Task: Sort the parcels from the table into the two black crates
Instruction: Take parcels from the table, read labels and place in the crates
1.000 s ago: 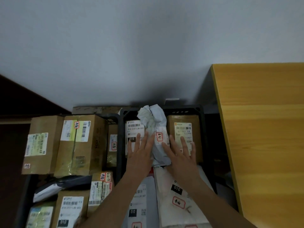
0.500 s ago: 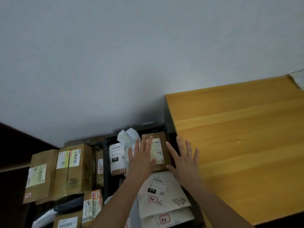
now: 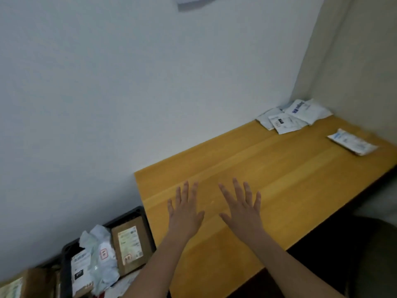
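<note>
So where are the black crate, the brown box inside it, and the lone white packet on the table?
black crate (image 3: 129, 214): head view, far rim.
brown box (image 3: 137, 237): head view, bare cardboard right of label.
white packet (image 3: 352, 142): head view, middle of its face.

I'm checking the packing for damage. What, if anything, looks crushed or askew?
The white poly bag in the black crate is crumpled and sticks up above the flat brown parcel beside it. Nothing is visibly torn.

left hand (image 3: 185, 214): bare, no glove, ring or watch
right hand (image 3: 241, 209): bare, no glove, ring or watch
forearms: both bare, no sleeve in view
nails: short, unpainted
</note>
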A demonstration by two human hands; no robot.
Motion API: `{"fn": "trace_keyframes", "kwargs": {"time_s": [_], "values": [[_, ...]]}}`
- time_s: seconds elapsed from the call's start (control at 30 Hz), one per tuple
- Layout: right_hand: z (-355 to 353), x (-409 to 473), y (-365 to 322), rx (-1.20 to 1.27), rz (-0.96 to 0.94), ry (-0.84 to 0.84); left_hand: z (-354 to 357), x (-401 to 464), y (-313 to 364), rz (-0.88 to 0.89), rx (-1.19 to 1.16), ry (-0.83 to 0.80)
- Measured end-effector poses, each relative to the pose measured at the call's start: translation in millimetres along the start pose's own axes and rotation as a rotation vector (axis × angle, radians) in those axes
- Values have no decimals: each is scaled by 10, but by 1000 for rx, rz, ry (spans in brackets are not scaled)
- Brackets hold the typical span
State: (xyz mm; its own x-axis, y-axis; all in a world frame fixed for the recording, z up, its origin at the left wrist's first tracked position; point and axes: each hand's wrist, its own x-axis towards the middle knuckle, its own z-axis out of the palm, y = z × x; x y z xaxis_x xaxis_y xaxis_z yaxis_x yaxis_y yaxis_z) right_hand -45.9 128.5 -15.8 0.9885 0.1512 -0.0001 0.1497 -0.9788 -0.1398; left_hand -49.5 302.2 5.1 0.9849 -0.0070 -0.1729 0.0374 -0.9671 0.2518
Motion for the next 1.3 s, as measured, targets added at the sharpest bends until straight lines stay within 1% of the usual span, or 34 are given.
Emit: {"fn": "trace_keyframes", "kwargs": {"time_s": [0.13, 0.27, 0.4, 0.53, 0.77, 0.9, 0.97, 1.1, 1.3], "values": [[-311, -39, 933, 26, 84, 29, 24, 249, 998, 82, 9, -7], [-597, -91, 1726, 50, 198, 52, 40, 451, 1824, 171, 20, -34], [-801, -103, 2299, 78, 290, 54, 71, 651, 2440, 253, 57, -47], [-899, -36, 2707, 102, 368, 53, 115, 943, 2862, 332, 85, -58], [-882, 395, 3324, 126, 455, 9, 265, 1671, 3373, 391, 90, -90], [-943, 795, 3617, 119, 508, -50, 219, 2196, 3604, 402, 56, -123], [-995, 993, 3750, 109, 510, -49, 178, 2410, 3684, 414, 32, -112], [-1038, 1334, 3876, 106, 499, -73, 194, 2776, 3746, 411, -4, -132], [-881, 1691, 4092, 66, 456, -222, 427, 3024, 3666, 339, -46, -206]]}}
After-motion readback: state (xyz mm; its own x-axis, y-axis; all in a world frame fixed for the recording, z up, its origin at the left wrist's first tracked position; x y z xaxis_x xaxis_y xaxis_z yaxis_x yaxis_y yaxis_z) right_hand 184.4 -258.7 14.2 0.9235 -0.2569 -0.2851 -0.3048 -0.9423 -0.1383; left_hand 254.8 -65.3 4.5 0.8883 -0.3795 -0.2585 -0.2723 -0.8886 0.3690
